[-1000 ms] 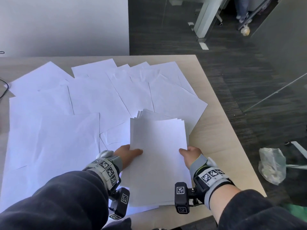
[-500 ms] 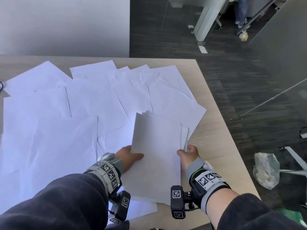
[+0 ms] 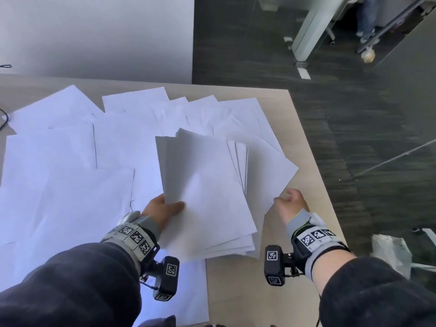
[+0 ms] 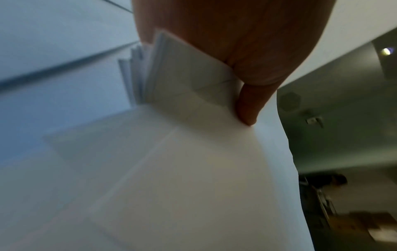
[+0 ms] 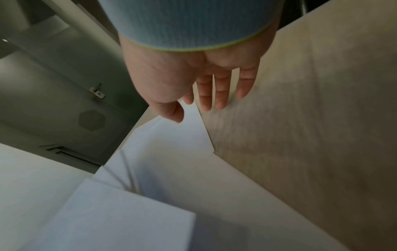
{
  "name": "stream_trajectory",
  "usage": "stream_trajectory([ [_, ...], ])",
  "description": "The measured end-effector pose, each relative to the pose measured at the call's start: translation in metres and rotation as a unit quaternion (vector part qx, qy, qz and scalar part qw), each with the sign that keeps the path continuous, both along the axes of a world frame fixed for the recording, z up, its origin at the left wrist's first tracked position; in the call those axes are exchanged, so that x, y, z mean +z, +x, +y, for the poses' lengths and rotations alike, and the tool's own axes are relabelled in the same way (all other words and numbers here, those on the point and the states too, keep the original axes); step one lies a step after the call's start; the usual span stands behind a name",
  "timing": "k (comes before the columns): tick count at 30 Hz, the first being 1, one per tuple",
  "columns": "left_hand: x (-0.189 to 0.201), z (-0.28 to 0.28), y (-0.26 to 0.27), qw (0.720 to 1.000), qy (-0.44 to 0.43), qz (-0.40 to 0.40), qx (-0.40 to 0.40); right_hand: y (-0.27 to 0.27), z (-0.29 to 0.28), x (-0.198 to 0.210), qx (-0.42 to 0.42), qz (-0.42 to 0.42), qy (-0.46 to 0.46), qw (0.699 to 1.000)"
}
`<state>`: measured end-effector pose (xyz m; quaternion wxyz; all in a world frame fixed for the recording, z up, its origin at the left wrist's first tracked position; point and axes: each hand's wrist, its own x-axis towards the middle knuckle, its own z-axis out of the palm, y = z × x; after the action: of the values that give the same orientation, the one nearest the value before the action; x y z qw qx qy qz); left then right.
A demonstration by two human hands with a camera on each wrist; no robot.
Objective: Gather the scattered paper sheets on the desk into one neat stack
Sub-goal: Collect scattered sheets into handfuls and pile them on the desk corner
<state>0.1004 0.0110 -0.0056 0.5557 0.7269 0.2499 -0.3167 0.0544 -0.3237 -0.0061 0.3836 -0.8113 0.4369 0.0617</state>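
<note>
A gathered stack of white sheets [image 3: 207,197] is lifted and tilted above the desk, its edges fanned out. My left hand [image 3: 165,208] grips the stack's left edge, thumb on top; in the left wrist view the stack [image 4: 184,79] sits pinched between thumb and fingers [image 4: 247,108]. My right hand [image 3: 289,201] is off the stack, fingers [image 5: 217,95] straight and spread, hovering over the near corner of a loose sheet [image 5: 178,135] on the desk. Many loose white sheets [image 3: 70,161] lie overlapping across the desk's left and far parts.
The light wooden desk [image 3: 302,142] ends at its right edge, with dark floor beyond. A crumpled plastic bag [image 3: 391,253] lies on the floor at the right. A black cable [image 3: 4,116] crosses the desk's far left edge. A white wall stands behind the desk.
My right hand has let go of the stack and moved right, opening. The left hand has lifted the stack alone and tilted it leftward, and its sheets have fanned.
</note>
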Motion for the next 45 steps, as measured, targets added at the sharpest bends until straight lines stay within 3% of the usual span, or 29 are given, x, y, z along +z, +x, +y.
stream_trajectory([
  [6,-0.001,-0.023,0.033,0.993,-0.002,-0.010,0.114,0.058,-0.042,0.006,0.088,0.005,-0.027,0.996],
  [20,-0.028,-0.068,0.084,0.986,0.038,0.002,0.160,0.149,-0.075,0.002,0.234,0.098,-0.114,0.960],
  [24,-0.029,-0.066,0.086,0.987,0.035,0.004,0.160,0.167,-0.076,0.003,0.234,0.120,-0.149,0.953],
  [27,-0.029,-0.065,0.087,0.986,0.032,0.008,0.164,0.178,-0.071,-0.002,0.205,0.086,-0.112,0.969],
  [34,-0.039,-0.062,0.091,0.982,0.004,0.021,0.190,0.192,-0.067,0.001,0.159,0.126,-0.040,0.978],
  [41,-0.037,-0.062,0.091,0.983,0.000,0.013,0.186,0.203,-0.055,-0.003,0.153,0.153,-0.036,0.976],
  [45,-0.037,-0.062,0.090,0.983,-0.002,0.013,0.184,0.207,-0.060,-0.010,0.125,0.105,-0.031,0.986],
])
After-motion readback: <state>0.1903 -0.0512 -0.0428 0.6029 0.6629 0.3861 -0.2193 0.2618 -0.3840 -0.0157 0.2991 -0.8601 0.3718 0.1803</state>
